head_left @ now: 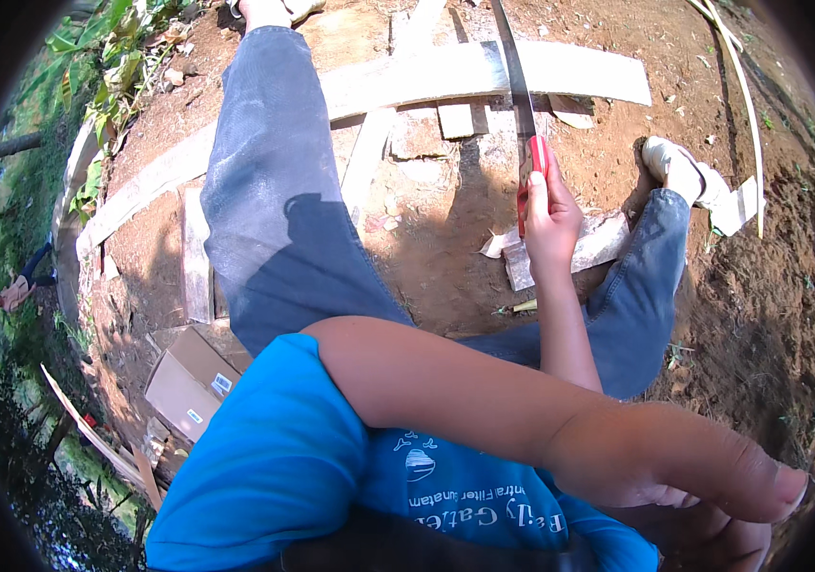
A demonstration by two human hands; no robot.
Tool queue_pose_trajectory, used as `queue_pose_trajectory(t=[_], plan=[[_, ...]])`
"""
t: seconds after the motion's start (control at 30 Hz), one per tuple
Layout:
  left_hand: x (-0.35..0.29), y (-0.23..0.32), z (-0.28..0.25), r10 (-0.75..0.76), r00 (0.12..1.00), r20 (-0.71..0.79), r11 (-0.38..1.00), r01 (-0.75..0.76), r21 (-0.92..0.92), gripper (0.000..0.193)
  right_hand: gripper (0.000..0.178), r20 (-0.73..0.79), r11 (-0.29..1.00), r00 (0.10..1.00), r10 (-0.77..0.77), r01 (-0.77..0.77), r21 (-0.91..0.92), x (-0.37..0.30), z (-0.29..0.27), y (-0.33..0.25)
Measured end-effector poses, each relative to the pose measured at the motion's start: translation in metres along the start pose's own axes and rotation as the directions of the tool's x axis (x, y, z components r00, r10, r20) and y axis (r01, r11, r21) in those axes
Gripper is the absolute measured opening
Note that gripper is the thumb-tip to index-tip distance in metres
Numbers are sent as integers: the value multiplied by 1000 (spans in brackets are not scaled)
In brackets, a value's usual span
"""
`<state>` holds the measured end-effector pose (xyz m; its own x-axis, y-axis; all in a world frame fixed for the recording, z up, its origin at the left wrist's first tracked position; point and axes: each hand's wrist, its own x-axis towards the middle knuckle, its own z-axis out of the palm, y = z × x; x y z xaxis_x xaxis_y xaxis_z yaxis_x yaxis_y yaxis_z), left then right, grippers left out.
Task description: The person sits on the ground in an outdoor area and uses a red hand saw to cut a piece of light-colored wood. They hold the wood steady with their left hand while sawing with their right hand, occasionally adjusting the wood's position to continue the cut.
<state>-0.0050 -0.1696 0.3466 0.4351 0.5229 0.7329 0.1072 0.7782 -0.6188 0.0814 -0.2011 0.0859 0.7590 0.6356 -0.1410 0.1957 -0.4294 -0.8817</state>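
My right hand point(553, 224) is closed around the red handle of a handsaw point(522, 95). Its long dark blade points away from me and crosses over a pale plank point(579, 71); whether the teeth touch the wood I cannot tell. My left arm reaches across my body to the right. Close to the camera at the lower right is my left hand point(674, 467), thumb stretched out and apart from partly shaded fingers, with no object visible in it. My left leg point(278, 172) extends over the plank, while my right leg point(641, 296) is bent outward.
Short wood pieces point(608, 240) lie on the brown soil between my legs. A cardboard box point(188, 381) sits at my left. Long thin strips point(746, 105) lie at the far right. Green plants point(92, 76) border the left side, where another person point(18, 291) is in the distance.
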Motion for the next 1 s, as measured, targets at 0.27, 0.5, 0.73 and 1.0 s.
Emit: queue_pose_trajectory(t=[0.27,0.5,0.73,1.0], plan=[[-10,-14,13,93,986,-140,991,-79,104,56,45,38,979,993,112,-117,170,-21,-21,-32],[-18,-13,-42,-72,989,133,989,54,135,51,43,82,969,984,161,-173,178,-13,-24,-40],[-54,173,-30,621,679,-392,-107,569,815,34,57,265,913,963,57,-158,377,-21,-51,-19],[-145,378,-59,438,896,-72,-736,311,-602,43,54,171,977,969,-180,156,145,-42,-27,-13]])
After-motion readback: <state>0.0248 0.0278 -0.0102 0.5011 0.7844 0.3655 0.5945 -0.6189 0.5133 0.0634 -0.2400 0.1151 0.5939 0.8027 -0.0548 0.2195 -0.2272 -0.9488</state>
